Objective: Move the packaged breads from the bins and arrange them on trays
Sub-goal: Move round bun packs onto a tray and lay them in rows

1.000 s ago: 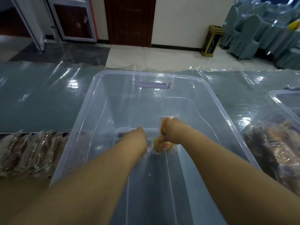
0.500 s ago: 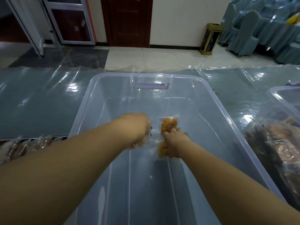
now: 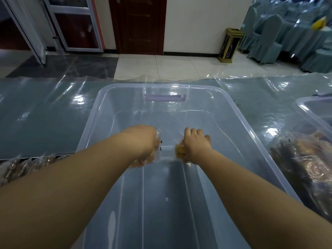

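Head view: I see two packaged breads, both over the middle of the clear bin (image 3: 240, 133) at frame centre. Right bread packet (image 3: 180, 152) sits under the right hand (image 3: 195, 145), fingers curled down around it, knuckles up, orange bun showing at the hand's left edge. Left bread packet (image 3: 156, 150) is clutched in the left hand (image 3: 142, 142), fist closed, wrapper poking out at its right side. Both forearms reach in from the bottom corners, hands level, a small gap between them. Bin floor around them looks bare. Row of wrapped breads on a tray (image 3: 23, 167) at left edge; second bin (image 3: 309, 108) with bagged breads (image 3: 305, 168) at right edge.
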Available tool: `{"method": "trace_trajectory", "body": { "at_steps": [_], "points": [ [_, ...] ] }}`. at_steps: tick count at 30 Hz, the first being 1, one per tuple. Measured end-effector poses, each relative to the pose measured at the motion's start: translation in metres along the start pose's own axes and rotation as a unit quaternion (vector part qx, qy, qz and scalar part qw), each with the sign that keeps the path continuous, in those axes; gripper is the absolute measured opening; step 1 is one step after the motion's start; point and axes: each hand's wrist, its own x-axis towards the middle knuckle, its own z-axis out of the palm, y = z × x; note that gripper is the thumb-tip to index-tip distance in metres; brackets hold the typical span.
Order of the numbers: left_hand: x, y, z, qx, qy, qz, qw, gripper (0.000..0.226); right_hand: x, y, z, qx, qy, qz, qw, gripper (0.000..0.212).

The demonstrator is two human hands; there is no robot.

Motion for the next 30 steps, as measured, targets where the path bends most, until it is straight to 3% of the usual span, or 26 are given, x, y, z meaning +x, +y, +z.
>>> {"method": "trace_trajectory", "body": {
  "at_steps": [2,6,10,14,17,24,30],
  "points": [
    [0.001,0.001,0.001,0.004,0.017,0.002,1.0,0.038,-0.002,0.0,0.0,-0.01,-0.028,0.014,0.999,0.08],
    [-0.004,0.001,0.003,-0.006,0.057,0.005,0.998,0.038,-0.011,-0.001,-0.002,-0.06,-0.063,-0.001,0.996,0.069],
    [-0.027,-0.003,0.002,-0.067,0.113,0.002,0.991,0.037,-0.031,0.001,-0.022,0.021,-0.098,0.007,0.995,0.068],
    [-0.071,-0.012,0.003,-0.16,0.201,0.004,0.966,0.045,-0.062,0.006,-0.066,0.062,-0.025,-0.001,0.998,0.066],
    [-0.116,-0.017,0.006,-0.258,0.302,0.032,0.917,0.042,-0.093,0.008,-0.106,0.135,0.063,-0.019,0.989,0.06],
    [-0.22,-0.039,0.019,-0.381,0.462,0.034,0.8,0.053,-0.173,-0.016,-0.166,0.335,0.27,-0.085,0.898,0.061],
    [-0.303,-0.085,0.061,-0.393,0.517,-0.013,0.76,0.049,-0.244,-0.069,-0.172,0.368,0.293,-0.156,0.869,0.061]
  ]
}}
